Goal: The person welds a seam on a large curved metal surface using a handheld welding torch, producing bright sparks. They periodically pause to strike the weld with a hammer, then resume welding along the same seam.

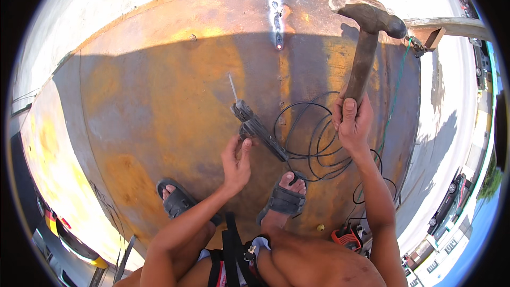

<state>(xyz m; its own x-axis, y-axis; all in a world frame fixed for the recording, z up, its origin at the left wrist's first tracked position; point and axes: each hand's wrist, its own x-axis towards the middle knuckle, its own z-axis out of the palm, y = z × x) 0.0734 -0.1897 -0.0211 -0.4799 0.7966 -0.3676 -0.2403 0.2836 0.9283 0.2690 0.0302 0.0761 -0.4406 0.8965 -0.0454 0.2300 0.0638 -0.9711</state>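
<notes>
My right hand [353,122] is closed round the lower end of a hammer's handle. The hammer [366,48] is raised, its dark metal head at the top, one end rounded. In my left hand [236,163] is a black welding electrode holder [260,130], gripped with curled fingers partly hidden at its edge. A thin welding rod [232,87] sticks out of its far end. Beyond both hands, a weld seam [276,18] runs along the rusty steel plate [175,90], with a small red glow at its near end.
A black cable [313,154] lies in loops right of the holder. My sandalled feet [284,196] are on the plate. An orange-and-black device [347,238] sits at lower right. A green line [396,93] runs along the right side, near a metal bracket [427,40]. Parked vehicles [447,199] stand beyond.
</notes>
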